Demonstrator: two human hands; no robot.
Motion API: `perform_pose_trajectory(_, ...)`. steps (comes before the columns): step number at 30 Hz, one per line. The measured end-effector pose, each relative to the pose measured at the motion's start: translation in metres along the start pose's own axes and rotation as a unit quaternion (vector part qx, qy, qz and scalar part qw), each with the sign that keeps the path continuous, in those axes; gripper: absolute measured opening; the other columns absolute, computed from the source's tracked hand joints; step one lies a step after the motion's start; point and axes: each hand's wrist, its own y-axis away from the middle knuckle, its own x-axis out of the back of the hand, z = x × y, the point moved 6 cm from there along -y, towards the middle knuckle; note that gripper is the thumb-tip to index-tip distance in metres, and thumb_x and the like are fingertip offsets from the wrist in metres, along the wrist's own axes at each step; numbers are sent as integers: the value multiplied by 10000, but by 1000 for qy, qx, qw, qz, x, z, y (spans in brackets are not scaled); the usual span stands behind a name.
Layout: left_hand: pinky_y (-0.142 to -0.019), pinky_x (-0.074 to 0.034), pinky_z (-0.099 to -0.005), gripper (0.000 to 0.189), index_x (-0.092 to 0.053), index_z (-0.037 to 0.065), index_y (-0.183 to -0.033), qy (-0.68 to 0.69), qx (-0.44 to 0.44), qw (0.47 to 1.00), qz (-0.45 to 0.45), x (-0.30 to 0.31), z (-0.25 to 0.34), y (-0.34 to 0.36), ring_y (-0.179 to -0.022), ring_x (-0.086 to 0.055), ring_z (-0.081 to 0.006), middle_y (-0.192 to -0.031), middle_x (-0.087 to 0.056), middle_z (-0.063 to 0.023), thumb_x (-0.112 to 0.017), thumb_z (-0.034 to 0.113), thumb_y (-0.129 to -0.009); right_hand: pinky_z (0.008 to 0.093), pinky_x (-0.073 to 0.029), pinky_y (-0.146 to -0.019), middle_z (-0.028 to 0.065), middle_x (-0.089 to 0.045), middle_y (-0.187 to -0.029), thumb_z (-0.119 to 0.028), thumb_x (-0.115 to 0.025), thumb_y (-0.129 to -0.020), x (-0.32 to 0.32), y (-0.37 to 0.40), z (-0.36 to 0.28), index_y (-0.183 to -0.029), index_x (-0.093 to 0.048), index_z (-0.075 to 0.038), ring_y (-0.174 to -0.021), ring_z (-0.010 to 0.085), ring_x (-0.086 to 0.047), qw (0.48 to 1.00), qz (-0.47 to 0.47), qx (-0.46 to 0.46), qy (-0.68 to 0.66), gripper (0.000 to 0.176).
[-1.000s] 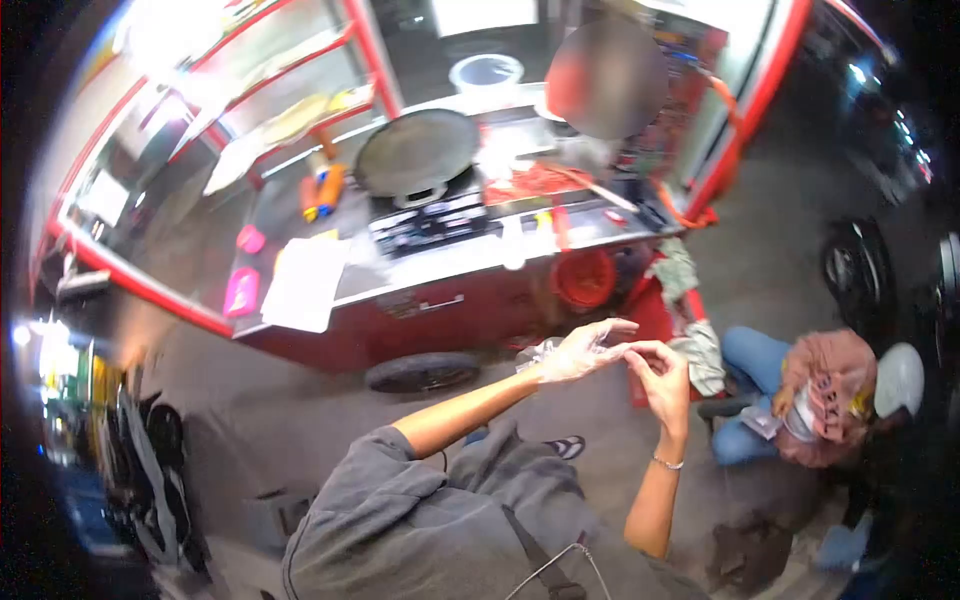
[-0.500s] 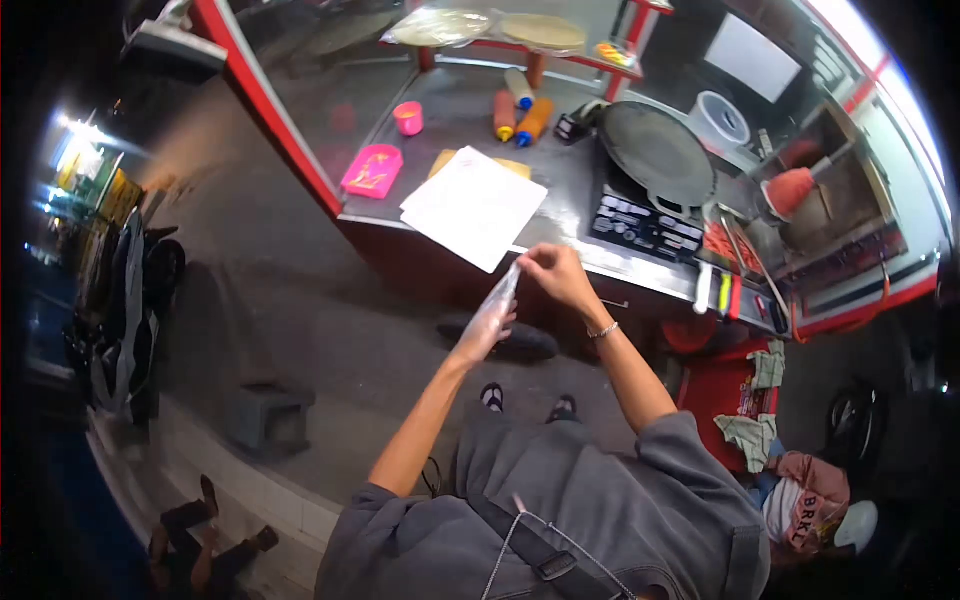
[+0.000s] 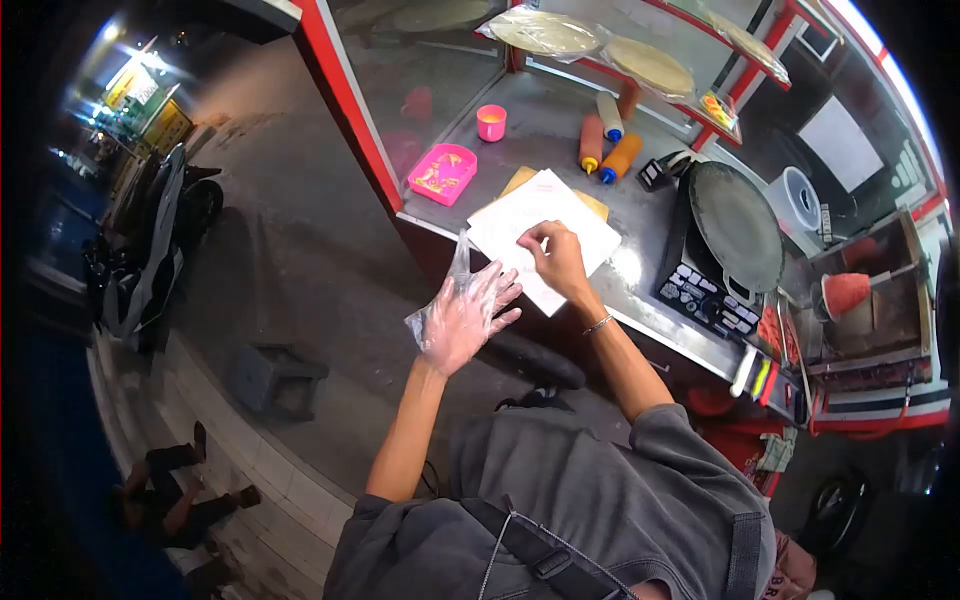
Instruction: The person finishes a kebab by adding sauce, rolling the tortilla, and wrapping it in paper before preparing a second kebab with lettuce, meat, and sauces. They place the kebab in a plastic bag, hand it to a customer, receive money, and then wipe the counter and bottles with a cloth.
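My left hand (image 3: 462,312) wears a clear plastic glove (image 3: 447,325) and holds nothing, its fingers spread. A loose glove tip stands up past the fingers. My right hand (image 3: 556,258) is bare, with a bracelet (image 3: 598,325) at the wrist. Its thumb and forefinger are pinched together over the white paper sheets (image 3: 545,205); whether anything is between them I cannot make out. The sheets lie on a wooden board (image 3: 520,182) and stick out past the counter's front edge.
A pink tray (image 3: 443,175), a pink cup (image 3: 491,123) and sauce bottles (image 3: 621,158) stand behind the paper. To the right are a round griddle (image 3: 737,230), knives (image 3: 762,380) and a meat cone (image 3: 846,294). Wrapped flatbreads (image 3: 650,67) rest on the shelf above.
My left hand has turned and spread its fingers in the glove. My right hand has come away from the glove to over the paper. The camera view has shifted left.
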Motion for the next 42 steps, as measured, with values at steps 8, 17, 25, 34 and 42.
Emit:
perform_pose_trajectory(8,-1160,-294,-499,801,-146,-3,-1557,-69,-17,997,33,4,4,-69,-1460,-288,-343,-1588,-253,-215,-299,562,-1011,299,-504,-750,58,-737,-857,-259,-768,-871,11,-15,57,-930,-759,-9,-796,108,-626,941,-150,-190,-238,257)
perform_pose_trajectory(17,-1183,-247,-513,819,-130,12,-1561,49,37,998,-17,12,24,-144,-1460,-273,-379,-1576,-226,-278,-369,552,-994,341,-506,-706,146,-703,-842,-216,-689,-917,27,-63,83,-930,-701,20,-812,205,-657,986,-41,-143,-70,237)
perform_pose_trajectory(25,-1170,-267,-491,797,-167,24,-1559,-6,73,997,-31,32,68,-205,-1443,-319,-309,-1545,-320,-229,-322,572,-1001,242,-501,-806,48,-727,-917,-169,-724,-912,31,-110,92,-947,-727,41,-872,78,-634,946,-41,-231,-225,213)
perform_pose_trajectory(34,-1189,-213,-496,820,-146,29,-1567,11,103,992,-69,45,107,-248,-1459,-284,-334,-1580,-271,-216,-326,589,-995,296,-502,-658,111,-692,-778,-67,-681,-883,35,-161,112,-915,-685,39,-680,162,-632,987,123,-97,23,111)
perform_pose_trajectory(42,-1191,-220,-505,864,-127,18,-1564,-45,75,994,-66,36,118,-245,-1471,-252,-359,-1589,-223,-253,-372,599,-973,222,-511,-758,46,-703,-890,-118,-664,-952,16,-172,105,-933,-678,49,-829,98,-641,956,-38,-217,-196,169)
